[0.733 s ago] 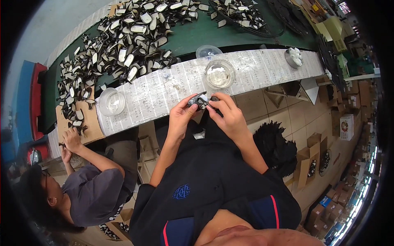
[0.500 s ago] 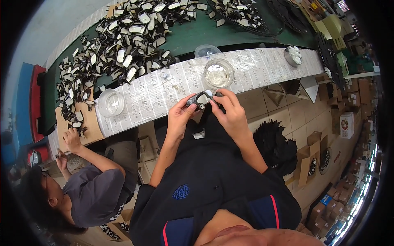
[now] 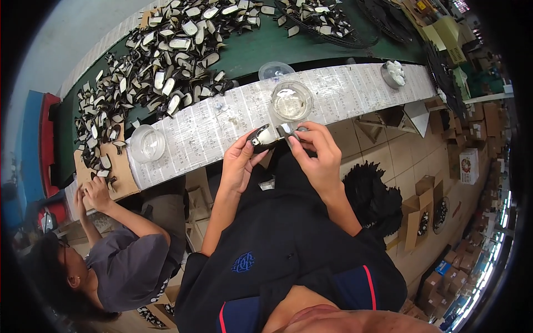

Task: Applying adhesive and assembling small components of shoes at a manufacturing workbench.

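My left hand [image 3: 239,165] is closed on a small black shoe-like part [image 3: 265,136] with a cream, rounded flat face turned upward. Its fingers and thumb pinch one end, just off the near edge of the bench. Beside it my right hand [image 3: 320,154] pinches a small dark piece [image 3: 284,130] with a white patch, right at the part's other end. I cannot tell whether the two pieces are joined. Directly beyond my hands stands a round clear tub [image 3: 291,101] with pale liquid or residue in it.
A large heap of similar black-and-cream parts [image 3: 166,66] covers the green surface [image 3: 244,47]. A second clear tub [image 3: 147,143] and a cup of white pieces [image 3: 393,74] stand on the paper-covered bench [image 3: 222,119]. A co-worker [image 3: 130,244] handles parts at left. Black strips [image 3: 372,197] hang at right.
The part in my hands has turned, so more of its cream face shows. My right hand has shifted slightly right. At left, the co-worker's two hands have come together.
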Demonstrator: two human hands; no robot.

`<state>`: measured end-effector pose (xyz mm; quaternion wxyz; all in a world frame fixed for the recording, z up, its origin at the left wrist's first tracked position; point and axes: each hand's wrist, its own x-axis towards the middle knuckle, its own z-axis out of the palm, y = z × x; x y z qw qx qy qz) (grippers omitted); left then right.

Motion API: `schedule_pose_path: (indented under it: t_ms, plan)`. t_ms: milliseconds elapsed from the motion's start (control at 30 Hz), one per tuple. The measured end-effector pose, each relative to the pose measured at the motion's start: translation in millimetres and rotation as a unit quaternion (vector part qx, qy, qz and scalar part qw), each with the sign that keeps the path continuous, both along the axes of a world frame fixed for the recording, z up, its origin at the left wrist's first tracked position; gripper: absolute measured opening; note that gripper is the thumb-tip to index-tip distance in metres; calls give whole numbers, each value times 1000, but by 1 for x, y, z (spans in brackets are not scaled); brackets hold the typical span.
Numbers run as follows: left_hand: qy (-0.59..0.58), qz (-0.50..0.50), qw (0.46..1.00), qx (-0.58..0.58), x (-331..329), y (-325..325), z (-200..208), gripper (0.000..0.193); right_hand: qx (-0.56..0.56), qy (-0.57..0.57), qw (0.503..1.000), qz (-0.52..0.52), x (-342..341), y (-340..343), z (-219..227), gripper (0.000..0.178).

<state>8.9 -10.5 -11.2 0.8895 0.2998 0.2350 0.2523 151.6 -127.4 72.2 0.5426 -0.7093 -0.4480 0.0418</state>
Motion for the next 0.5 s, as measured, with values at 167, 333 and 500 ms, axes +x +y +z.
schedule_pose_path:
  t_ms: [167,333,500]
  plan:
    - [-3,4,1000,-2,2,-1,1,38,-14,-16,999,46,-8,3,-1,18]
    - [-3,7,1000,-13,4,-1,1,37,-23,-15,997,71,-13,6,-6,19]
    - [1,6,1000,-17,4,0,3,36,-32,-14,996,86,-14,6,-9,19]
